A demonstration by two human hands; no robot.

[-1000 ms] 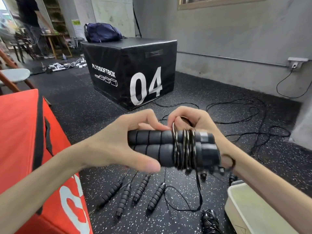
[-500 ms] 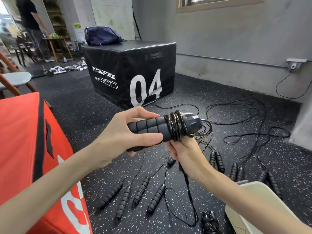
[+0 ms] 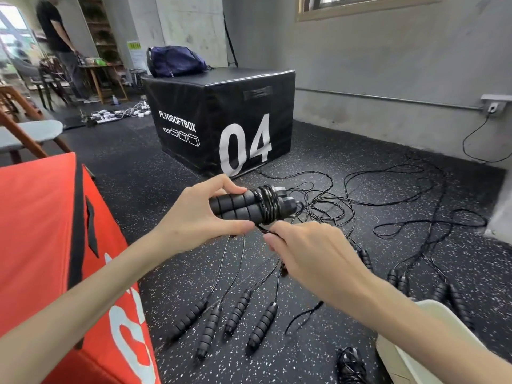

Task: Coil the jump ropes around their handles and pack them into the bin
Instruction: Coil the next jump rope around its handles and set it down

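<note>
On the speckled black rubber floor [image 3: 133,173], loose rope handles [image 3: 238,311] lie below a black plyo box [image 3: 221,117]. Left hand [image 3: 194,217] grips paired handles [image 3: 243,206]; right hand [image 3: 304,253] pinches the rope's tail [image 3: 263,229]. Pale bin [image 3: 421,353] sits bottom right, contents unseen.

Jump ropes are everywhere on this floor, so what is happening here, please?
A person is winding a jump rope around its two handles. The left hand holds the paired handles, and the right hand pinches the loose cord just below the coil. Several turns are already on. More ropes lie uncoiled on the floor, and the pale bin waits at the lower right. What the bin holds cannot be seen.
</note>
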